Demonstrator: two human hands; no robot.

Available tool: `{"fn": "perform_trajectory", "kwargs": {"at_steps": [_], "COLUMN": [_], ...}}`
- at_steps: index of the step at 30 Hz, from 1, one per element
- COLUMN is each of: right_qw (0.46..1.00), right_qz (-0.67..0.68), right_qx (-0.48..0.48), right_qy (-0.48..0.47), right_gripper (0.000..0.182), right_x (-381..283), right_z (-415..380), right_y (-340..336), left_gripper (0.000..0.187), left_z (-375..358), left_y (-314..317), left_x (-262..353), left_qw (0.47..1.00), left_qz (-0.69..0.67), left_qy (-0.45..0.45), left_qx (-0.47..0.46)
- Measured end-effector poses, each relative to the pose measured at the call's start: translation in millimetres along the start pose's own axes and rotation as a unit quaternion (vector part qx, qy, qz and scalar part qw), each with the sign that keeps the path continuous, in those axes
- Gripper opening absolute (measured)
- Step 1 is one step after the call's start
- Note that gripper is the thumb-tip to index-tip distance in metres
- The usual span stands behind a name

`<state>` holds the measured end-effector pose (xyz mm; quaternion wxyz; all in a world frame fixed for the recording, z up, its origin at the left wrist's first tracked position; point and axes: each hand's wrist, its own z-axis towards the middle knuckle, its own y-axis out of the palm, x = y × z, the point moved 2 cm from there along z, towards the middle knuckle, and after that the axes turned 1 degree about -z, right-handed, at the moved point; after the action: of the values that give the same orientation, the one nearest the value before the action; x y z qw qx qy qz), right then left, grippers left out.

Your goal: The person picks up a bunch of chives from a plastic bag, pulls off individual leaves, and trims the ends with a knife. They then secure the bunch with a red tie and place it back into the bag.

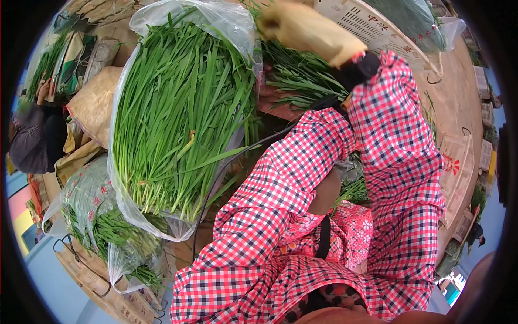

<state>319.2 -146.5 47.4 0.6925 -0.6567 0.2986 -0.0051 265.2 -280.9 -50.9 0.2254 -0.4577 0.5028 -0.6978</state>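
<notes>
My right hand [307, 33], in a tan glove, stretches across the top of the view above loose garlic chives [305, 75]. Its fingers are smeared by motion, so their grip does not show. Only a sliver of my left hand [346, 103] appears past its black cuff; the right sleeve covers the rest, fingers included. To the left, a big pile of garlic chives [183, 113] fills an open clear plastic bag [141, 24]. The loose chives lie partly on a reddish-brown surface [275, 102] beside that bag.
A white plastic crate [372, 33] leans at the upper right, near my right hand. Another bag of greens [100, 208] stands lower left. A dark cord [216, 181] runs along the large bag. A co-worker [33, 135] is at far left; another crate [457, 167] sits right.
</notes>
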Motion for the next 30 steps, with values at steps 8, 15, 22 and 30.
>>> {"fn": "perform_trajectory", "kwargs": {"at_steps": [8,15,22,30], "right_qw": [0.949,0.951,0.985,0.973], "right_qz": [-0.243,-0.252,-0.139,-0.197], "right_qx": [0.107,0.145,0.101,0.069], "right_qy": [0.167,-0.102,-0.03,0.102], "right_gripper": [0.053,0.025,0.019,0.034], "right_x": [68,16,16,59], "right_z": [-36,-88,-10,-46], "right_y": [-101,13,19,-79], "left_gripper": [0.027,0.048,0.038,0.023], "left_z": [9,-5,-4,6], "left_y": [-12,44,40,-2], "left_x": [4,-7,-13,-1], "left_qw": [0.999,0.977,0.975,0.996], "left_qz": [0.023,-0.121,-0.06,0.061], "left_qy": [-0.005,0.0,0.025,0.013], "left_qx": [0.033,0.175,0.21,0.061]}}
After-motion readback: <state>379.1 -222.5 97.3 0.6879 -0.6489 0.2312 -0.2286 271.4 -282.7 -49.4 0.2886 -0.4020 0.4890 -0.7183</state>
